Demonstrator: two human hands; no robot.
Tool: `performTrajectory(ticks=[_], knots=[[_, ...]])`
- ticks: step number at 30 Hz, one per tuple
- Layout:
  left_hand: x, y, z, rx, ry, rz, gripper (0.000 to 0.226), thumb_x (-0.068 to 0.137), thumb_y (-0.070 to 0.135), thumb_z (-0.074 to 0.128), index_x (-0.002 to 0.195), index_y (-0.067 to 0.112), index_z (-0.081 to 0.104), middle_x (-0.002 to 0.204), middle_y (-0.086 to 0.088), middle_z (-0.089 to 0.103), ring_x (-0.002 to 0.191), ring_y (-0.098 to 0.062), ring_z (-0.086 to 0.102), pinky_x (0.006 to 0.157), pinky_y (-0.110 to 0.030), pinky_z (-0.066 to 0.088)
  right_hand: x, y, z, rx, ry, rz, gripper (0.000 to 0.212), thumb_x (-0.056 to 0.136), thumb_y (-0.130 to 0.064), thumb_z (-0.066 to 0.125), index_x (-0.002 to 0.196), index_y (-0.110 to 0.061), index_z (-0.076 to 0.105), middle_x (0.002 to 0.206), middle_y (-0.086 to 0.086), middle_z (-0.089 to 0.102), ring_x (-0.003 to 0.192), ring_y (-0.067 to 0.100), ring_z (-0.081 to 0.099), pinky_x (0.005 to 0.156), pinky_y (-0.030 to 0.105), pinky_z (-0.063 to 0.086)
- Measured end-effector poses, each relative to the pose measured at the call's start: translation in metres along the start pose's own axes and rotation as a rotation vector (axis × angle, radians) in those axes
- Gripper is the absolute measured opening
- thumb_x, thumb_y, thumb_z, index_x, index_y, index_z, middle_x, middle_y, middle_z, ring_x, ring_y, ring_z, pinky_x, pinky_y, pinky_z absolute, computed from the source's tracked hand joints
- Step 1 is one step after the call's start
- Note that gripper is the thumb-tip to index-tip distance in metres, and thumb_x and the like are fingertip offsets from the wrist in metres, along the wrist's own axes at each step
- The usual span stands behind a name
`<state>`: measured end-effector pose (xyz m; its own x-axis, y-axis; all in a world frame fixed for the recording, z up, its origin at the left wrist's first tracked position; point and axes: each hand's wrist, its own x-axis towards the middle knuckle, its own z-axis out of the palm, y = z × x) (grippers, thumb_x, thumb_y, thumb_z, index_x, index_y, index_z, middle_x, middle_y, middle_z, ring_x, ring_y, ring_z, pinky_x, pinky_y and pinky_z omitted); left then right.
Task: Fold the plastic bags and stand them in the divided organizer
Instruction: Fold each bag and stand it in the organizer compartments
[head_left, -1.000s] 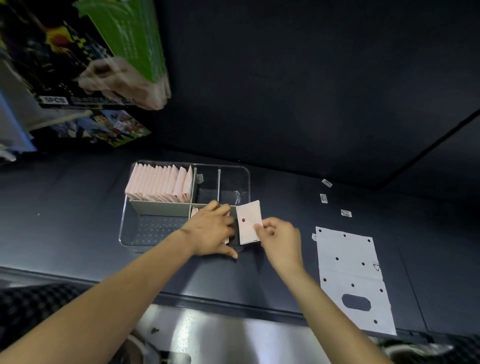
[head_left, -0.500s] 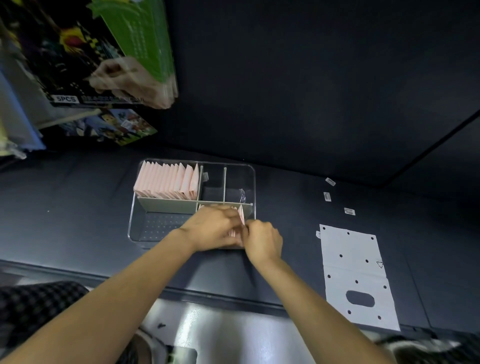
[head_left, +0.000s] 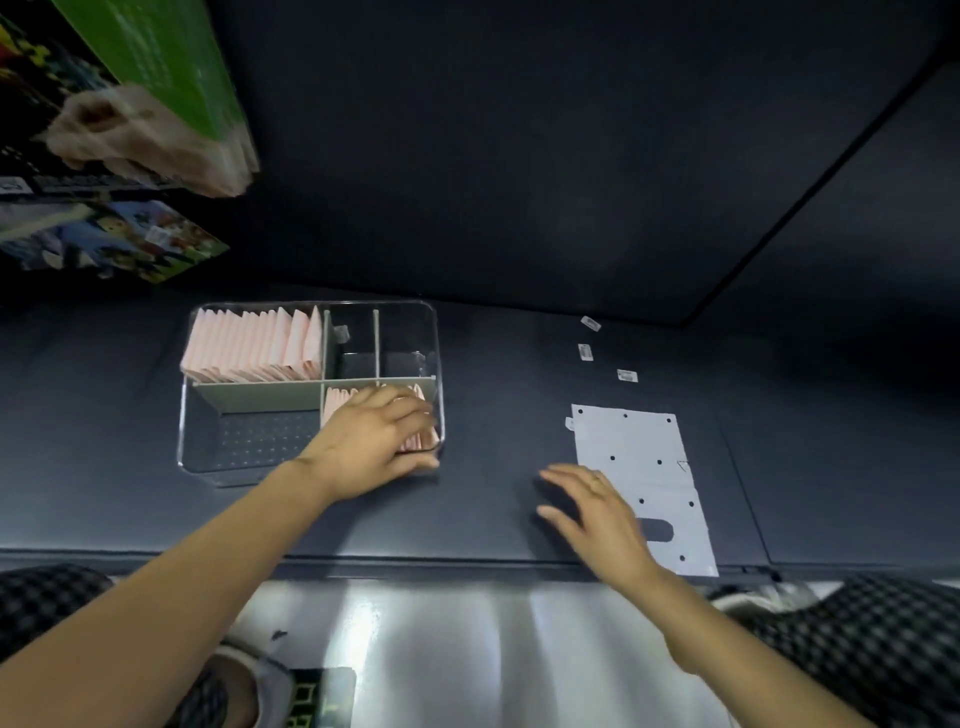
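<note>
Left hand (head_left: 376, 439) rests flat-fingered on folded bags (head_left: 343, 402) in the organizer (head_left: 311, 306), right hand (head_left: 597, 512) open beside the flat bag (head_left: 639, 457); letting go might topple them

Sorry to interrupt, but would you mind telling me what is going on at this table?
A person is filing folded pink bags into a clear divided organizer. The left hand rests on the folded bags in the near right compartment, while the open right hand hovers beside a flat white bag not yet folded. The far left compartment already holds a full row.
</note>
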<state>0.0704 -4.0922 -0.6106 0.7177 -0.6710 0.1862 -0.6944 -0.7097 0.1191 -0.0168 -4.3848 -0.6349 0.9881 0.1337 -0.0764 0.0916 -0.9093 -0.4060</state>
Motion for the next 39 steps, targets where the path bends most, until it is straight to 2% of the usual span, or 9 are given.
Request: performTrajectory(ticks=[3, 12, 18, 23, 26, 30, 33, 36, 39], knots=[[0.011, 0.032, 0.007, -0.079, 0.09, 0.086, 0.046, 0.085, 0.055, 0.048, 0.094, 0.016, 0.072, 0.103, 0.001, 0.069, 0.096, -0.022, 0.064, 0.081, -0.032, 0.053, -0.033, 0.055, -0.008, -0.063, -0.119, 0.13, 0.051, 0.085, -0.044, 0.063, 0.131, -0.024, 0.053, 0.14, -0.008, 0.045, 0.128, 0.015, 0.041, 0.108, 0.028, 0.032], [0.004, 0.11, 0.072, -0.152, -0.518, 0.085, 0.065, 0.089, 0.062, 0.04, 0.144, 0.029, 0.031, 0.155, 0.006, 0.019, 0.14, -0.013, 0.018, 0.11, -0.032, 0.022, -0.069, 0.083, -0.002, -0.15, -0.129, -0.005, 0.055, 0.078, -0.038, 0.073, 0.128, -0.022, 0.059, 0.138, -0.005, 0.049, 0.126, 0.021, 0.046, 0.106, 0.028, 0.033], [0.009, 0.117, 0.076, -0.2, -0.483, 0.017, 0.058, 0.089, 0.061, 0.042, 0.14, 0.034, 0.035, 0.151, 0.012, 0.024, 0.137, -0.008, 0.021, 0.11, -0.027, 0.021, -0.076, 0.07, -0.007, -0.216, 0.077, -0.156, 0.048, 0.04, -0.02, 0.095, 0.084, -0.028, 0.077, 0.098, -0.007, 0.072, 0.083, 0.015, 0.069, 0.075, 0.024, 0.055], [0.019, 0.13, 0.073, -0.319, -0.432, -0.046, 0.068, 0.086, 0.055, 0.054, 0.145, 0.035, 0.026, 0.149, 0.016, 0.024, 0.136, -0.007, 0.023, 0.11, -0.024, 0.023, -0.063, 0.055, -0.019, -0.052, -0.033, -0.157, 0.009, 0.082, -0.02, 0.071, 0.09, -0.021, 0.075, 0.093, -0.008, 0.072, 0.09, 0.018, 0.062, 0.081, 0.02, 0.043], [0.026, 0.141, 0.073, -0.418, -0.339, -0.094, 0.073, 0.081, 0.049, 0.066, 0.143, 0.032, 0.031, 0.144, 0.017, 0.031, 0.129, -0.007, 0.03, 0.104, -0.016, 0.025, -0.048, 0.043, -0.026, 0.008, -0.222, -0.084, 0.025, 0.098, -0.028, 0.045, 0.091, -0.018, 0.067, 0.091, -0.002, 0.068, 0.091, 0.02, 0.051, 0.079, 0.028, 0.038], [0.034, 0.15, 0.075, -0.572, -0.267, -0.261, 0.052, 0.076, 0.036, 0.075, 0.124, 0.026, 0.056, 0.122, 0.015, 0.053, 0.109, -0.011, 0.041, 0.088, -0.01, 0.028, -0.028, 0.028, -0.042, 0.179, -0.355, -0.021, 0.042, 0.094, -0.023, 0.05, 0.057, -0.021, 0.031, 0.056, -0.002, 0.034, 0.064, 0.018, 0.034, 0.058, 0.033, 0.027], [0.037, 0.149, 0.079, -0.625, -0.267, -0.352, 0.04, 0.076, 0.033, 0.076, 0.111, 0.018, 0.065, 0.107, 0.008, 0.06, 0.097, -0.012, 0.041, 0.079, -0.014, 0.029, -0.008, 0.026, -0.051, 0.206, -0.43, 0.011, 0.028, 0.092, -0.022, 0.055, 0.066, -0.02, 0.045, 0.061, -0.005, 0.038, 0.069, 0.017, 0.038, 0.062, 0.032, 0.029], [0.034, 0.147, 0.084, -0.729, -0.253, -0.489, 0.042, 0.076, 0.031, 0.077, 0.114, 0.02, 0.061, 0.096, 0.009, 0.059, 0.096, -0.014, 0.044, 0.077, -0.018, 0.033, 0.018, 0.028, -0.056, 0.17, -0.414, 0.064, 0.015, 0.091, -0.025, 0.059, 0.104, -0.018, 0.056, 0.083, -0.009, 0.052, 0.087, 0.018, 0.045, 0.071, 0.027, 0.033], [0.031, 0.145, 0.087, -0.847, -0.212, -0.6, 0.05, 0.077, 0.025, 0.077, 0.121, 0.023, 0.054, 0.086, 0.01, 0.06, 0.092, -0.014, 0.048, 0.076, -0.018, 0.035, 0.044, 0.032, -0.056, 0.162, -0.428, 0.095, 0.01, 0.09, -0.024, 0.06, 0.086, -0.022, 0.052, 0.075, -0.011, 0.049, 0.082, 0.018, 0.045, 0.064, 0.026, 0.034]])
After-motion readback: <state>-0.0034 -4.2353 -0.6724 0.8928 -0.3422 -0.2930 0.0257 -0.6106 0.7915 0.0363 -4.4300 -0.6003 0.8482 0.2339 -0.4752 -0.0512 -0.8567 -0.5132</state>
